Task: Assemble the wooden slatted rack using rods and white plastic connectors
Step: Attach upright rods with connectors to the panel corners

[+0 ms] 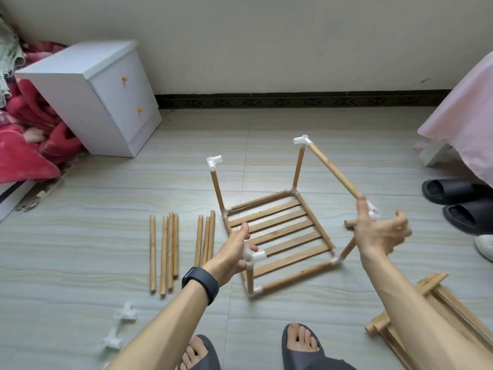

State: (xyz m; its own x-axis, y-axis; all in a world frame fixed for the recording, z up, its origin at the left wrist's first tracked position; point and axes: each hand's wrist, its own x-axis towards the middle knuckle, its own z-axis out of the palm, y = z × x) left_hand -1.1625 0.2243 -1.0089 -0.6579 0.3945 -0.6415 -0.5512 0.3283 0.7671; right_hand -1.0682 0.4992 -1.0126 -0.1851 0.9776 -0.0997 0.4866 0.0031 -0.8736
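A: Big stuff first, go.

B: On my feed: tiled floor (106, 236), white cabinet (88, 97) far left against the wall, red blanket (32, 124) heaped beside it, pink-covered bed (466, 116) at the right edge.

A: The rack?

B: Rack frame (277, 233) sits mid-floor in front of the person's feet, with the slatted base flat on the tiles. Posts stand at the two far corners and the near-left one. The near-right post (346, 249) leans outward. A top rod (333, 169) slopes from the far-right post's connector (302, 140) down to the right hand.

A: Other parts?

B: Spare slatted panels (416, 311) are stacked bottom right, with black slippers (453, 190) near the bed. Loose rods (165, 249) lie in two bunches just left of the frame. Two spare connectors (125, 311) are on the floor, lower left.

A: Hands, quick.

B: Left hand (232, 252), grip closed: fingers curl round the near-left connector (254, 256) on top of that post, thumb sticking up apart. Right hand (378, 231) is at the top rod's near end, by a white end connector (373, 212). It's blurred and the fingers look spread, so I can't tell if that grip holds anything. Black watch (200, 285) on the left wrist.
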